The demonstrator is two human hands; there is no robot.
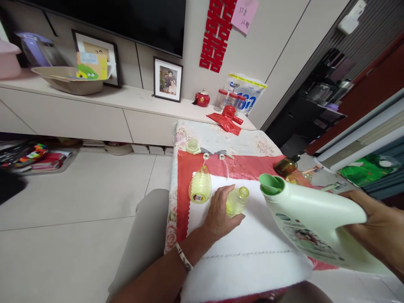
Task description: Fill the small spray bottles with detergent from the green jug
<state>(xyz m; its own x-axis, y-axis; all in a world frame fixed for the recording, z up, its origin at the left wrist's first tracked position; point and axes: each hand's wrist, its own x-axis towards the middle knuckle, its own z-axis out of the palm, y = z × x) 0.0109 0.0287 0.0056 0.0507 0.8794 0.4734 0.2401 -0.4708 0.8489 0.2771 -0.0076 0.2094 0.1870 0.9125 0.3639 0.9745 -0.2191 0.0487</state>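
My left hand (221,212) is wrapped round a small clear bottle (237,200) with pale yellow-green liquid, its mouth uncapped, standing on a white towel (249,248). My right hand (375,227) grips the base of a large light-green detergent jug (312,221), tilted so its open spout (271,184) points left toward the small bottle, a short gap apart. A second small ribbed bottle (200,187) with yellowish liquid stands just left of my left hand. Two pump heads (214,155) lie behind on a red cloth (243,166).
An amber pump bottle (285,166) lies at the table's right edge. A pale green cap (192,145) sits at the far left corner. Behind, a low cabinet (94,105) holds framed photos, jars and a red bag. The floor lies to the left, my knee (148,235) beside the table.
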